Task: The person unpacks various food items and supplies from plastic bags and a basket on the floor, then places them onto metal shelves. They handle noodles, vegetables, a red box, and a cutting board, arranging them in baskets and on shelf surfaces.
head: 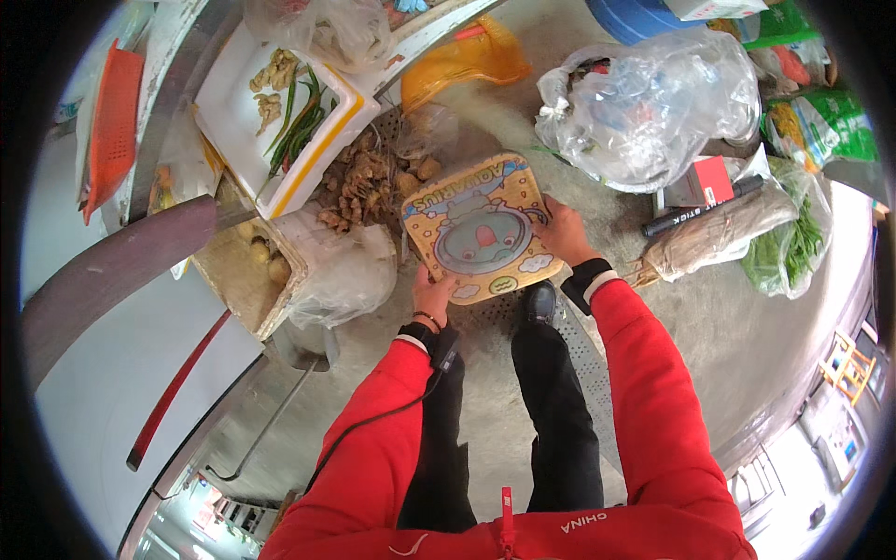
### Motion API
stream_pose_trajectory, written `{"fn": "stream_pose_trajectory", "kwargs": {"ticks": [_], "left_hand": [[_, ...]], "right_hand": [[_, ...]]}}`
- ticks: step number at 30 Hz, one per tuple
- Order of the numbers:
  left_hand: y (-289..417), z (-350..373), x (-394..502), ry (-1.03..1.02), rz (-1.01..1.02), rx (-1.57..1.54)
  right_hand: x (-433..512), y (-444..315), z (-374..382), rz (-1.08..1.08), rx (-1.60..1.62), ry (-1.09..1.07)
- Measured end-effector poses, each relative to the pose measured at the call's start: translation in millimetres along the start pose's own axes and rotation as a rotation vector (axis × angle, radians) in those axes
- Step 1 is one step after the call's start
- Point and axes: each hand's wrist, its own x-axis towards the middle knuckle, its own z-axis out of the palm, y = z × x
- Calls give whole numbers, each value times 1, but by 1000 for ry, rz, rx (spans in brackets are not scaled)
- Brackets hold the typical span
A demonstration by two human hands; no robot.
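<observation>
Both my hands hold a square, cartoon-printed wooden top [483,231] with rounded corners, which looks like a stool seat. It is tilted above the concrete floor, and what lies beneath it is hidden. My left hand [432,297] grips the near left corner, the thumb on the printed face. On the right edge, my right hand [562,232] has its fingers partly hidden around the rim. A heap of ginger root [360,182] lies just left of the top, close to a crumpled clear plastic bag [350,276].
A white foam box [318,164] holds ginger pieces and green chillies [297,129]. Below it, another box [283,308] contains round produce. A long-handled dustpan [304,350] stands at left. Stuffed clear bags [651,105], a wrapped bundle [721,227] and bagged greens [791,234] lie at right.
</observation>
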Motion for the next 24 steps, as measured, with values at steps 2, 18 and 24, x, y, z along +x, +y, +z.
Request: {"fn": "stream_pose_trajectory", "kwargs": {"ticks": [2, 18, 24], "left_hand": [[1, 13, 14, 0, 31, -80], [-15, 31, 14, -28, -37, -232], [-9, 9, 29, 111, 116, -69]], "right_hand": [[20, 4, 4, -14, 1, 1], [46, 6, -1, -74, 366, 17], [44, -20, 20, -20, 432, -9]]}}
